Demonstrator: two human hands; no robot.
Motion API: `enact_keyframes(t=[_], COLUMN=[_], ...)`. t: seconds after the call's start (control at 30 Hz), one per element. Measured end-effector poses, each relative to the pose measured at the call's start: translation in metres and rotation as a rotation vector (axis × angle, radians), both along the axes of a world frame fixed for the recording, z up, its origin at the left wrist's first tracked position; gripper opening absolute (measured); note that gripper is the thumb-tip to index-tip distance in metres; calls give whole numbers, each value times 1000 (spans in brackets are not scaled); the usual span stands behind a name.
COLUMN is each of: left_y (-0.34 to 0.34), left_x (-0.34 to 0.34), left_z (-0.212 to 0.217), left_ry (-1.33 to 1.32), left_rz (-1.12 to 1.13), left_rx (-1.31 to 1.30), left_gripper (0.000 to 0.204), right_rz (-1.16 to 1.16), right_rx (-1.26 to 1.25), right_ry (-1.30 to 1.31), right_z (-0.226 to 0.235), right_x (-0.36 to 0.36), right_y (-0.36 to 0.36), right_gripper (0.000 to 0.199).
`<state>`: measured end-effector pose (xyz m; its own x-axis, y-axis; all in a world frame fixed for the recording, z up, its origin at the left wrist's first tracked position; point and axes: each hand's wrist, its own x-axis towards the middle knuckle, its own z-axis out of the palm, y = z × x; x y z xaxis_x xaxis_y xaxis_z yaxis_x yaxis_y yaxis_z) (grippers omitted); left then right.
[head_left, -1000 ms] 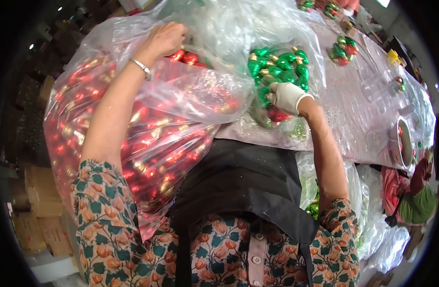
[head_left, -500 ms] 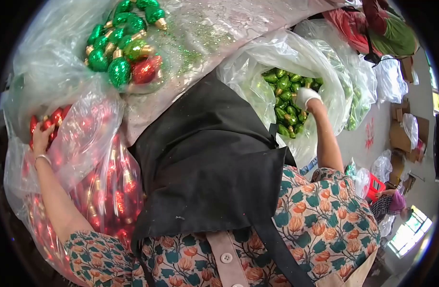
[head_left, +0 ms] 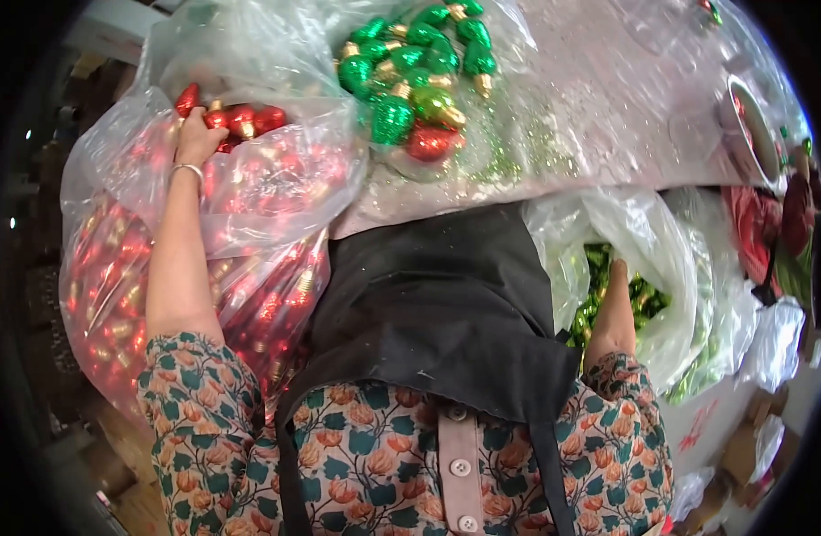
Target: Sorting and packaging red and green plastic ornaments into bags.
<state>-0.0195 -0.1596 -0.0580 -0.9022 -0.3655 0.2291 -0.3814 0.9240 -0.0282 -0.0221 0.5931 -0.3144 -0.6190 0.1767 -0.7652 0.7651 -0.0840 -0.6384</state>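
Observation:
At the left, a large clear plastic bag (head_left: 294, 210) is packed with red glittery bulb-shaped ornaments (head_left: 242, 121) with gold caps. My left hand (head_left: 198, 141) is at its opening, fingers curled around a red ornament among others. On the right, my right forearm (head_left: 614, 313) reaches down into another open plastic bag (head_left: 678, 241), full of green bulb ornaments (head_left: 644, 299). The ornaments and bag hide my right hand, so its fingers do not show.
Ahead, a plastic-covered table (head_left: 598, 107) holds a heap of green ornaments (head_left: 410, 67), one red ornament (head_left: 433, 141) and scattered green glitter. A white tub (head_left: 748, 129) stands at the far right. Further bags (head_left: 775, 344) and cardboard boxes (head_left: 768, 429) lie beyond, near another person (head_left: 790, 232).
My view has swung left, so the scene sits further right. My right hand, its white covering visible before, has sunk deeper among the green ornaments. My left hand stays at the red bag's opening.

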Motion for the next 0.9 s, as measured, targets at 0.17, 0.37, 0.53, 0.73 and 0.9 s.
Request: enact_keyframes(t=[0.17,0.37,0.53,0.73,0.9], left_y=[36,50,201,285,281], left_x=[-31,-32,-39,-29,-51], left_z=[7,37,98,61,32], left_ry=[-57,200,201,115,175], left_rz=[19,-141,-611,-975,-1055], left_rx=[178,342,785,348,84], left_gripper=[63,62,58,50,49], right_rz=[474,25,-843,-992,-1005], right_rx=[964,264,-823,-1067,-1110], right_ry=[406,905,727,680,706], right_z=[-171,-217,-153,-137,-152], right_x=[-8,-47,-58,-47,-27], right_y=[181,214,159,171,173], right_gripper=[55,45,55,59,60])
